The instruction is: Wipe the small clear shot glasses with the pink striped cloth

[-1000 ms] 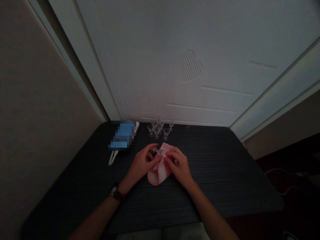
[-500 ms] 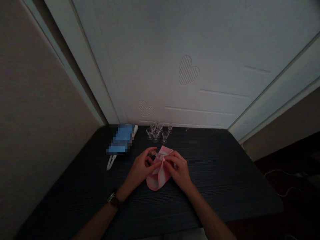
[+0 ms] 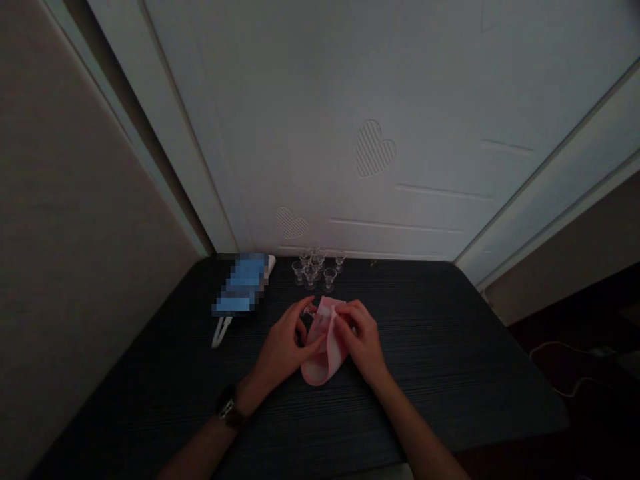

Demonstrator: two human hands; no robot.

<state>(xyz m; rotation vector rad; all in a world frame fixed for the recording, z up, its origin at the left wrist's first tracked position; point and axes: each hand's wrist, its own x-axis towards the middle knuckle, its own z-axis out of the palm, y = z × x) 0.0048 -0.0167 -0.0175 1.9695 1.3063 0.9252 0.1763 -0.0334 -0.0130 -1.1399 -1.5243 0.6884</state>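
My left hand [image 3: 283,340], with a watch on its wrist, is closed around a small clear stemmed glass [image 3: 309,311]. The glass lies tilted, and its right part runs into the folds of a pink and white cloth [image 3: 315,373]. My right hand [image 3: 363,333] pinches that cloth between thumb and fingers, bunching it up at the glass. Both hands are just above the dark table, and the cloth hangs down between them. Beyond them stand several more clear little stemmed glasses [image 3: 311,275], grouped upright near the wall.
On the left of the dark table [image 3: 440,347] lies a device with a blurred blue screen [image 3: 245,283], with a white strap-like piece [image 3: 220,331] below it. A white panel [image 3: 320,133] with embossed hearts rises behind the table. A white cable [image 3: 575,387] runs at the right.
The cloth has shifted slightly right and its folds have closed more around the glass. My left thumb has moved a little to the right. The camera view has tilted slightly up.
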